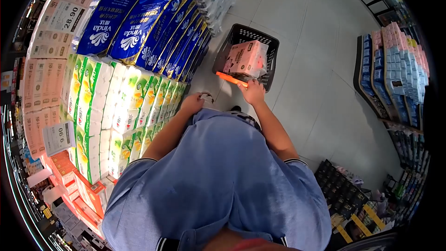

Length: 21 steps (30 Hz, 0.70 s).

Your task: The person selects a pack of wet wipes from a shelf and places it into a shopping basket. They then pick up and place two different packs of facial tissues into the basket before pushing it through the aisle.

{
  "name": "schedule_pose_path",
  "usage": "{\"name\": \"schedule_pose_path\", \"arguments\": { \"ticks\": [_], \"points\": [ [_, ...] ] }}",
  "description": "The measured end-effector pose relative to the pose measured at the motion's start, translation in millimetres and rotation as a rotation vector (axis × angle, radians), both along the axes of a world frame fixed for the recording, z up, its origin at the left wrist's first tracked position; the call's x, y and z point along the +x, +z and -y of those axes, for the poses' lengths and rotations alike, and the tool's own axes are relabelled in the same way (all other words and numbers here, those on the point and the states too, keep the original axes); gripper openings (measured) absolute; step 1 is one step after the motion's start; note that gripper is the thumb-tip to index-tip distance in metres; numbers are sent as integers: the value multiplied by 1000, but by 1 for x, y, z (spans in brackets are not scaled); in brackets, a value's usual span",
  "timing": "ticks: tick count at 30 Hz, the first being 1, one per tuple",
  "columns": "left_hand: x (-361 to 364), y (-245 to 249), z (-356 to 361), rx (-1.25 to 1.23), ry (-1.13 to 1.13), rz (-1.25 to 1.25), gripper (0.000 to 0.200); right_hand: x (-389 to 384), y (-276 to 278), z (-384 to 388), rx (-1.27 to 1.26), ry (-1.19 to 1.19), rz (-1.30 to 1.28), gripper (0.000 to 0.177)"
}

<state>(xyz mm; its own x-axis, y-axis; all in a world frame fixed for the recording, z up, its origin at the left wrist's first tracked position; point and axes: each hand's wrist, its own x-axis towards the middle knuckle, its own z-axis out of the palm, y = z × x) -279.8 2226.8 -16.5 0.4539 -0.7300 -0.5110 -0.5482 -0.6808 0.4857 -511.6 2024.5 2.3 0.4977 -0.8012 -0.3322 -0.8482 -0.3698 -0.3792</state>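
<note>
My right hand (253, 93) is closed around the orange handle (231, 79) of a black shopping basket (274, 49). Inside the basket lies a pink pack of paper goods (244, 58) in clear plastic wrap; its small print is unreadable. My left hand (192, 104) hangs beside the stacked toilet-roll packs (132, 104), fingers curled in, with nothing visible in it. Just past its fingertips, lower down, shows part of a pale shoe (207, 97).
Blue Vinda packs (139, 23) are stacked high on my left, with price signs (67, 17) in front. Grey tiled floor (297, 23) runs ahead and to the right. A display of pink and blue packs (395, 65) stands right; black boxes (341, 190) sit lower right.
</note>
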Motion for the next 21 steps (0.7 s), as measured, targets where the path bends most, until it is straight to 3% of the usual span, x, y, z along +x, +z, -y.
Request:
{"name": "schedule_pose_path", "arguments": {
  "ticks": [2, 6, 9, 16, 19, 21],
  "points": [
    [-2, -5, 11, -62, -74, -13, 46, 4, -3, 20, -4, 4, -18, 72],
    [-11, 3, 46, 55, -210, -24, 44, 17, -2, 53, 1, 9, -72, 69],
    [0, -30, 74, 52, -272, -77, 44, 20, -4, 79, -20, 16, -29, 69],
    [62, -57, 176, 108, -307, -86, 44, 30, -10, 132, 26, -1, -30, 70],
    [108, -84, 193, 162, -423, -73, 43, 38, -4, 147, 80, -39, -65, 65],
    [135, -110, 188, 69, -502, -31, 39, 45, 3, 148, 31, -79, -77, 65]
  ]
}}
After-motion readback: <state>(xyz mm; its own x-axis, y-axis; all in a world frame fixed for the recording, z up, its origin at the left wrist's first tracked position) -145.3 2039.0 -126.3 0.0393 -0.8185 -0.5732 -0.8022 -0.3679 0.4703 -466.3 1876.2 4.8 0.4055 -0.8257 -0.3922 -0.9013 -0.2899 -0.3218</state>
